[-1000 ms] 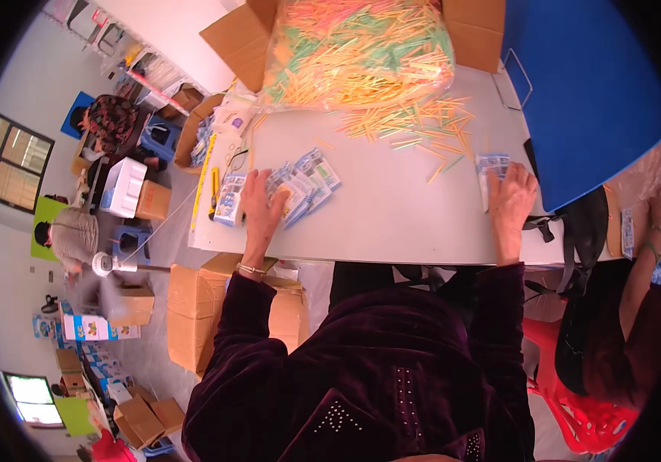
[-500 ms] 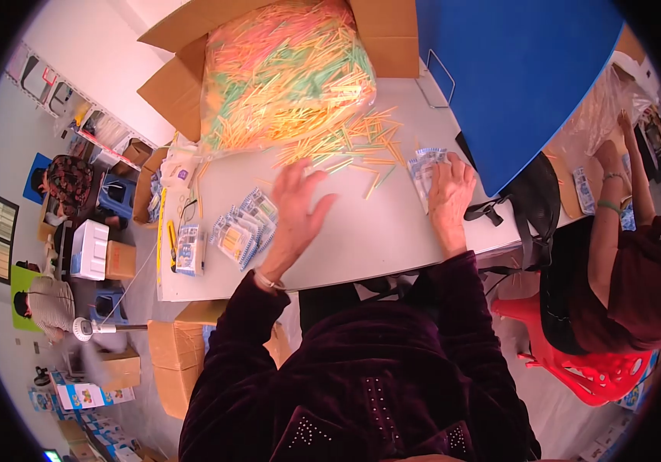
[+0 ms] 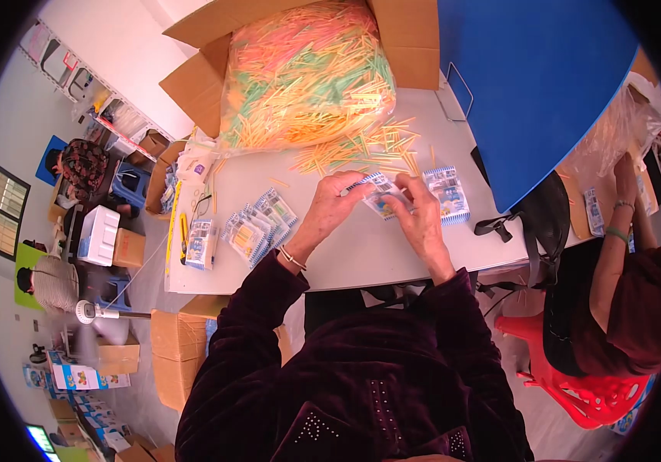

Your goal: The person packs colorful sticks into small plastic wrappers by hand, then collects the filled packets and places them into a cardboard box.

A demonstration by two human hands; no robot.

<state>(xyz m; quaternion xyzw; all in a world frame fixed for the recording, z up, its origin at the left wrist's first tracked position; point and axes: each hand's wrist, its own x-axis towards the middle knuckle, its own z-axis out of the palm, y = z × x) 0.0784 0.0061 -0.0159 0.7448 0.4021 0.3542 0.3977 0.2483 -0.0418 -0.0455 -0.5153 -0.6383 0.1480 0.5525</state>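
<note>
Fingers of the left hand point(image 3: 329, 206) and the right hand point(image 3: 423, 222) pinch a small packet point(image 3: 380, 194), one hand on each side, so it sits between them over the white table point(image 3: 338, 266). I cannot tell if it is open or sealed. Just beside the right hand lies a pile of packets point(image 3: 447, 197), and close to the left wrist lies a fan of packets point(image 3: 255, 227). If the hands pull hard in different ways, the thin wrap could rip. If they squeeze too much, it could get crumpled. A weak pinch could let it slip and drop. The right hand is so near the pile that a bump could push it crooked, and the left sleeve point(image 3: 273, 271) could brush the fan and mess it up. Loose sticks point(image 3: 357, 148) lie just past the fingers, so a long reach could scatter them.
</note>
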